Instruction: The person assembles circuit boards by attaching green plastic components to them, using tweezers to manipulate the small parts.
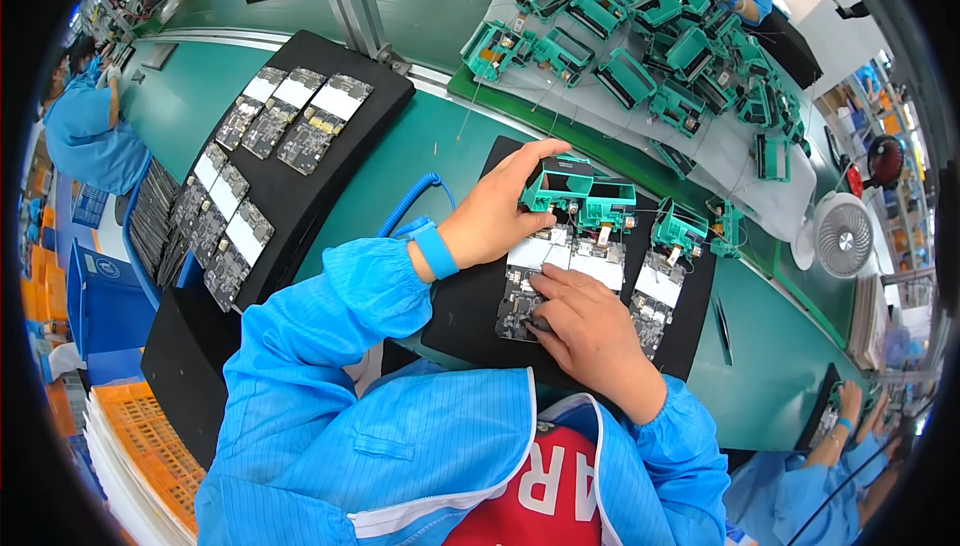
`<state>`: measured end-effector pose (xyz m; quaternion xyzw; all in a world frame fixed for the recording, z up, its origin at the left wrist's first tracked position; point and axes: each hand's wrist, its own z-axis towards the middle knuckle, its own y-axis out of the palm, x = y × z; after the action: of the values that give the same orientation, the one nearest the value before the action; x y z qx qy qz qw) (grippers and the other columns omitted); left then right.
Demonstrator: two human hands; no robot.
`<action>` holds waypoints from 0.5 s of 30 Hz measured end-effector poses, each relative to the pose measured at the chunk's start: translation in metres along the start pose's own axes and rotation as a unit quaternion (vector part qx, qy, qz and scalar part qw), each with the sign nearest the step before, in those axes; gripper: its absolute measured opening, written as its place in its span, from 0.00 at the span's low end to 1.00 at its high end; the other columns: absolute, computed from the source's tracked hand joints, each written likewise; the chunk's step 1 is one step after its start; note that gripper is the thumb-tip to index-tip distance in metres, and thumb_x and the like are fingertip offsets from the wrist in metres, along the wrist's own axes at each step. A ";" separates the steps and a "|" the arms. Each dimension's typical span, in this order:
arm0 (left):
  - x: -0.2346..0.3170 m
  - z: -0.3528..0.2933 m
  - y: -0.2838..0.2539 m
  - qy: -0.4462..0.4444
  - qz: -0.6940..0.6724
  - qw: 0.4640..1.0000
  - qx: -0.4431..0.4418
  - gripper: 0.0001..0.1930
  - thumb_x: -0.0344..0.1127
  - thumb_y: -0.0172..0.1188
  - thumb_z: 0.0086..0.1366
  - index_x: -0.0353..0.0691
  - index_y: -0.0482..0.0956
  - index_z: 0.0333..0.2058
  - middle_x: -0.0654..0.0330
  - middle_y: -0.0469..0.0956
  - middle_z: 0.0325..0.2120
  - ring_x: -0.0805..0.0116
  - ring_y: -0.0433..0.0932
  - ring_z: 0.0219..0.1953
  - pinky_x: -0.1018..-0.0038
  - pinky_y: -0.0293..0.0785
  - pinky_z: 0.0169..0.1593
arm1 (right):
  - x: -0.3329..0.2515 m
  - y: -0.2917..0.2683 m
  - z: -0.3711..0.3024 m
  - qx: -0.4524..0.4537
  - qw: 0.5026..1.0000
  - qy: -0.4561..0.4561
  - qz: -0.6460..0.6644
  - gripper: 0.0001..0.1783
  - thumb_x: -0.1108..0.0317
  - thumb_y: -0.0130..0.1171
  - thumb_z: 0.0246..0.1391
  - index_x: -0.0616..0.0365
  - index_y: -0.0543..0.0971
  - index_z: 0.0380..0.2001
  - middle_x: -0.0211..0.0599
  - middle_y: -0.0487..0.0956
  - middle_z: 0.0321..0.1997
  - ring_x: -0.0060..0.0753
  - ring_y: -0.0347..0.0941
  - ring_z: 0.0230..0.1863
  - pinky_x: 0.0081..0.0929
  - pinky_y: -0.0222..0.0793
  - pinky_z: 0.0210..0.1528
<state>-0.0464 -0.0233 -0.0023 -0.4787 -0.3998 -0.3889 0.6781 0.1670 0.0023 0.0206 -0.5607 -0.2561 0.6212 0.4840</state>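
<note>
My left hand (497,204) grips a green plastic housing (558,189), thumb at its near side and fingers curled over its far side. A connector hangs between that housing and a circuit board (518,298) with a white patch. My right hand (590,326) is closed over the board's right part, fingertips and thumb on it; what lies under the palm is hidden. Alongside stand a second green housing (608,208) and a third green housing (678,226), above another circuit board (655,296). All rest on a black mat (462,308).
A coiled blue cord (408,201) runs to my wrist strap. Left, a black board (345,151) bears several circuit boards. Beyond a ledge lies a heap of green housings (660,56). Dark tweezers (723,331) and a white fan (842,234) are right. Co-workers sit around.
</note>
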 end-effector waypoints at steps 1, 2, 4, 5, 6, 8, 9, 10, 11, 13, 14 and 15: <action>-0.002 0.000 0.001 -0.001 0.000 1.000 0.000 0.39 0.20 0.67 0.53 0.46 0.62 0.63 0.52 0.68 0.58 0.51 0.70 0.58 0.67 0.73 0.57 | 0.000 0.000 0.000 -0.001 1.000 0.001 0.002 0.16 0.72 0.70 0.41 0.58 0.75 0.34 0.43 0.79 0.54 0.51 0.72 0.60 0.45 0.69 0.60; -0.004 0.000 0.003 0.017 0.011 1.000 0.001 0.40 0.19 0.67 0.53 0.47 0.62 0.63 0.52 0.69 0.56 0.49 0.71 0.56 0.66 0.74 0.55 | 0.000 0.000 0.000 -0.002 1.000 0.002 0.002 0.16 0.72 0.70 0.41 0.58 0.75 0.34 0.43 0.79 0.54 0.51 0.72 0.60 0.45 0.69 0.60; -0.007 -0.001 0.005 0.033 0.022 0.999 0.003 0.40 0.19 0.67 0.53 0.47 0.61 0.63 0.51 0.69 0.54 0.47 0.72 0.54 0.64 0.74 0.53 | 0.000 0.000 0.000 -0.001 1.000 0.006 0.001 0.16 0.72 0.71 0.41 0.58 0.75 0.34 0.43 0.79 0.54 0.51 0.72 0.60 0.44 0.69 0.60; -0.008 -0.002 0.006 0.041 0.049 0.998 0.002 0.40 0.18 0.66 0.53 0.47 0.61 0.64 0.52 0.69 0.54 0.51 0.73 0.53 0.65 0.74 0.53 | 0.000 0.000 0.001 -0.002 1.000 0.006 0.001 0.16 0.72 0.71 0.41 0.58 0.75 0.34 0.43 0.79 0.54 0.51 0.72 0.60 0.44 0.69 0.60; -0.008 -0.003 0.007 0.049 0.076 0.996 0.001 0.41 0.17 0.66 0.54 0.46 0.60 0.65 0.53 0.69 0.53 0.55 0.73 0.52 0.66 0.75 0.52 | 0.000 0.000 0.001 -0.001 1.000 0.009 0.004 0.16 0.72 0.70 0.41 0.58 0.75 0.34 0.43 0.79 0.54 0.50 0.72 0.60 0.43 0.69 0.60; -0.004 -0.004 0.008 0.033 0.085 0.996 -0.012 0.40 0.17 0.65 0.54 0.46 0.60 0.65 0.52 0.68 0.55 0.51 0.73 0.54 0.65 0.73 0.55 | 0.000 -0.002 0.002 -0.001 1.000 0.012 0.004 0.15 0.72 0.70 0.42 0.57 0.76 0.34 0.42 0.79 0.54 0.50 0.72 0.60 0.42 0.70 0.59; -0.003 -0.004 0.008 0.015 0.096 0.995 -0.022 0.40 0.17 0.64 0.54 0.46 0.60 0.65 0.50 0.67 0.56 0.48 0.72 0.56 0.63 0.71 0.58 | 0.001 -0.005 0.004 0.008 1.000 0.017 0.025 0.14 0.73 0.69 0.43 0.57 0.76 0.34 0.41 0.80 0.52 0.48 0.74 0.57 0.41 0.71 0.56; -0.004 -0.004 0.008 0.016 0.095 0.995 -0.020 0.40 0.17 0.64 0.54 0.46 0.60 0.65 0.50 0.67 0.56 0.48 0.72 0.56 0.63 0.71 0.58 | 0.002 -0.009 0.006 0.017 0.999 0.021 0.046 0.13 0.73 0.68 0.44 0.56 0.77 0.34 0.40 0.81 0.49 0.47 0.76 0.54 0.40 0.72 0.53; -0.008 -0.004 0.007 0.033 0.093 0.995 -0.012 0.40 0.17 0.63 0.54 0.46 0.60 0.65 0.50 0.68 0.56 0.49 0.72 0.56 0.64 0.71 0.58 | 0.003 -0.014 0.009 0.023 0.998 0.050 0.032 0.12 0.73 0.68 0.45 0.56 0.78 0.34 0.39 0.81 0.46 0.47 0.77 0.49 0.40 0.73 0.49; -0.010 -0.003 0.005 0.051 0.091 0.995 -0.003 0.40 0.17 0.63 0.55 0.46 0.59 0.65 0.49 0.68 0.56 0.49 0.71 0.57 0.64 0.71 0.59 | 0.011 -0.020 0.019 0.075 0.995 0.056 -0.023 0.10 0.73 0.67 0.45 0.56 0.78 0.33 0.37 0.81 0.34 0.46 0.77 0.37 0.39 0.72 0.38; -0.011 -0.002 0.003 0.053 0.068 0.996 -0.009 0.40 0.17 0.62 0.55 0.45 0.59 0.65 0.49 0.68 0.56 0.49 0.71 0.57 0.64 0.71 0.59 | 0.016 -0.022 0.026 0.082 0.994 0.046 -0.055 0.11 0.73 0.68 0.44 0.56 0.78 0.33 0.37 0.80 0.33 0.45 0.76 0.36 0.39 0.72 0.37; -0.010 -0.001 0.001 0.057 0.045 0.997 -0.016 0.40 0.17 0.62 0.55 0.45 0.59 0.65 0.49 0.68 0.57 0.48 0.71 0.57 0.63 0.71 0.59 | 0.021 -0.023 0.032 0.089 0.991 0.037 -0.087 0.11 0.73 0.68 0.44 0.56 0.78 0.33 0.37 0.79 0.31 0.45 0.75 0.35 0.38 0.71 0.36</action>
<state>-0.0490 -0.0225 -0.0122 -0.4841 -0.3320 -0.3909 0.7089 0.1458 0.0376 0.0387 -0.5134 -0.2296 0.5756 0.5936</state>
